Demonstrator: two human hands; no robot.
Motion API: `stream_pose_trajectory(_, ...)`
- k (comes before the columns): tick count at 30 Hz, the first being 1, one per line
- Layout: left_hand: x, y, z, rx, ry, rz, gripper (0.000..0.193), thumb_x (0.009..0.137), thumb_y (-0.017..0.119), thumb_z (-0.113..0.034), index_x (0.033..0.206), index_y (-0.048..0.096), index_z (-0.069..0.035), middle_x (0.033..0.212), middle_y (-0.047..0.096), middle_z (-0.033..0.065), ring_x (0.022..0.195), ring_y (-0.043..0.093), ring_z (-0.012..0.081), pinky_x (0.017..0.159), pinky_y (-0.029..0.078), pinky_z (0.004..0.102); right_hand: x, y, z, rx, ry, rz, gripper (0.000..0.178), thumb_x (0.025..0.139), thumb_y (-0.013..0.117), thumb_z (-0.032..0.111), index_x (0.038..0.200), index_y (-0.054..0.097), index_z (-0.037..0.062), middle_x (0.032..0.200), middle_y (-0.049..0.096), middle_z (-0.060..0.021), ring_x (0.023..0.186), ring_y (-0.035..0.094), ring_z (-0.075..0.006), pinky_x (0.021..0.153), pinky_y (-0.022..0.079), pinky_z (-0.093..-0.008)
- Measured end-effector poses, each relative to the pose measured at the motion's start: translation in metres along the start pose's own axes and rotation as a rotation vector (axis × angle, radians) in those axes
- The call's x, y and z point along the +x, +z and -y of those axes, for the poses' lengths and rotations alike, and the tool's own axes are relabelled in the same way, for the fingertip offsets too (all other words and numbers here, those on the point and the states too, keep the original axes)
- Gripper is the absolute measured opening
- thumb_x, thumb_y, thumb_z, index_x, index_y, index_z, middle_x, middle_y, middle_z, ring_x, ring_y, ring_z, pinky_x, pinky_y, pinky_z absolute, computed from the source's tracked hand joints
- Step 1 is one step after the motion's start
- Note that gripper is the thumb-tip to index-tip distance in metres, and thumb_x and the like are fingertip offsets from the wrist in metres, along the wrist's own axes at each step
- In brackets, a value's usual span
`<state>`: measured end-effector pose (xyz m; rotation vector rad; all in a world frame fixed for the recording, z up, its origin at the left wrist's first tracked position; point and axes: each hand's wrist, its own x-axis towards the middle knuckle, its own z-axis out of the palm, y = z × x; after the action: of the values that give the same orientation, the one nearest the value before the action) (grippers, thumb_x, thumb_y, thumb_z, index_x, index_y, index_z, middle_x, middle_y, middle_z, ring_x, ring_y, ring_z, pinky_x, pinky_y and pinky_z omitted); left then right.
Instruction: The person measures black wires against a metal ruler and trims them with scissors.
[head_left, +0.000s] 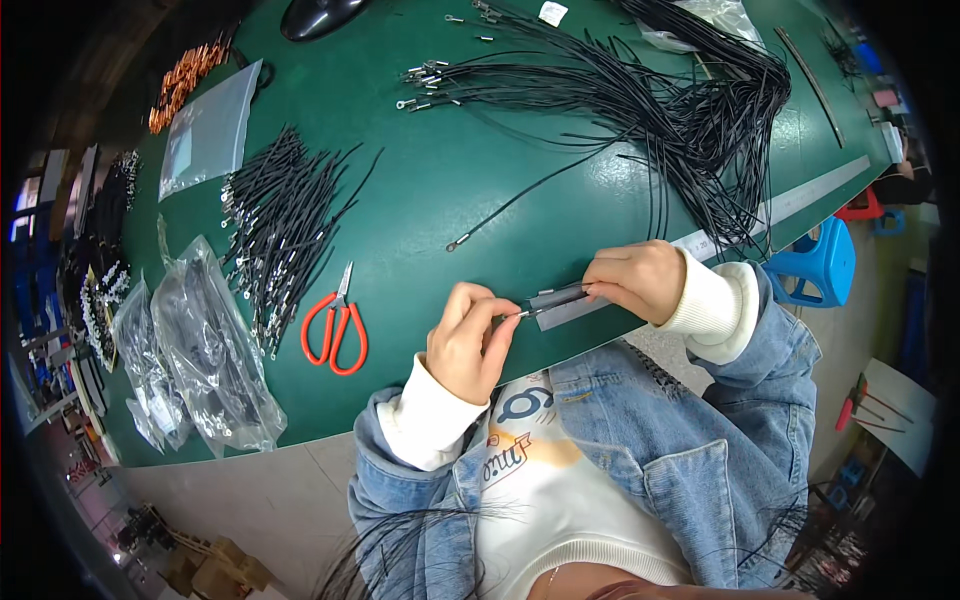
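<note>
Between my two hands a short black wire [558,303] is stretched over the end of a long steel ruler [815,192]. My left hand [468,345] is closed in a pinch on the wire's left end, where a small metallic bit shows at the fingertips. My right hand [640,283] pinches the same wire a little further right, its fingers closed over the ruler. Just beyond, a loose black wire with a ring terminal [456,244] lies on the green table [410,220]. Red-handled scissors [336,325] lie left of my left hand, blades pointing away from me.
A large bundle of long black wires [700,110] spreads across the far right, partly over the ruler. Cut black wires [285,225] are heaped at left, near clear plastic bags [215,340]. Copper-coloured parts [185,85] lie far left. A blue stool [820,262] stands beyond the right edge.
</note>
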<state>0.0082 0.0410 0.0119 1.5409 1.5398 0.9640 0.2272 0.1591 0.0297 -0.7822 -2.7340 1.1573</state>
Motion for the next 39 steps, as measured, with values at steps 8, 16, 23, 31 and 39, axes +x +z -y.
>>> stream_pose_trajectory(8, 0.003, 0.007, -0.006, -0.475, -0.363, 0.12, 0.012, 0.09, 0.054, -0.004, 0.099, 0.056, 0.004, 0.085, 0.067, 0.0118, 0.068, 0.064, 0.0142, 0.056, 0.046, 0.0221, 0.008, 0.006, 0.008, -0.069, -0.04, -0.046, 0.008, 0.08, 0.062, 0.016, 0.08, 0.061, 0.0076, 0.075, 0.061, -0.0032, 0.065, 0.062, -0.0244, 0.056, 0.049, -0.0345)
stream_pose_trajectory(16, 0.001, 0.011, -0.002, -0.659, -0.433, 0.142, 0.012, 0.088, 0.057, 0.001, 0.099, 0.056, 0.006, 0.089, 0.067, 0.0149, 0.079, 0.068, 0.0209, 0.067, 0.053, 0.0251, 0.004, 0.006, 0.007, -0.078, -0.07, -0.073, 0.008, 0.081, 0.061, 0.015, 0.079, 0.061, 0.0074, 0.071, 0.061, -0.0054, 0.062, 0.061, -0.0256, 0.053, 0.048, -0.0352)
stream_pose_trajectory(23, 0.005, 0.007, -0.01, -0.717, -0.481, 0.12, 0.025, 0.087, 0.057, 0.002, 0.111, 0.053, 0.005, 0.092, 0.066, 0.0152, 0.081, 0.068, 0.0207, 0.07, 0.053, 0.0246, 0.005, 0.0, 0.01, 0.009, -0.071, 0.06, 0.008, 0.083, 0.058, 0.011, 0.082, 0.06, 0.0044, 0.071, 0.06, -0.0091, 0.061, 0.059, -0.0297, 0.053, 0.046, -0.0374)
stream_pose_trajectory(31, -0.001, 0.007, -0.002, -0.731, -0.393, 0.224, 0.027, 0.087, 0.057, 0.002, 0.114, 0.054, 0.006, 0.093, 0.066, 0.0151, 0.081, 0.068, 0.0201, 0.07, 0.053, 0.0247, 0.003, 0.001, 0.014, 0.056, -0.047, 0.077, 0.009, 0.085, 0.057, 0.013, 0.078, 0.06, 0.0075, 0.068, 0.061, -0.007, 0.06, 0.06, -0.0271, 0.052, 0.046, -0.0363)
stream_pose_trajectory(39, -0.005, 0.006, -0.006, -0.541, -0.474, 0.198, 0.016, 0.088, 0.057, -0.002, 0.102, 0.061, 0.005, 0.084, 0.067, 0.0132, 0.075, 0.067, 0.0161, 0.065, 0.052, 0.0234, 0.006, 0.015, 0.009, 0.06, -0.038, 0.013, 0.011, 0.085, 0.06, 0.018, 0.08, 0.062, 0.0075, 0.07, 0.062, -0.0069, 0.061, 0.06, -0.027, 0.052, 0.046, -0.0356)
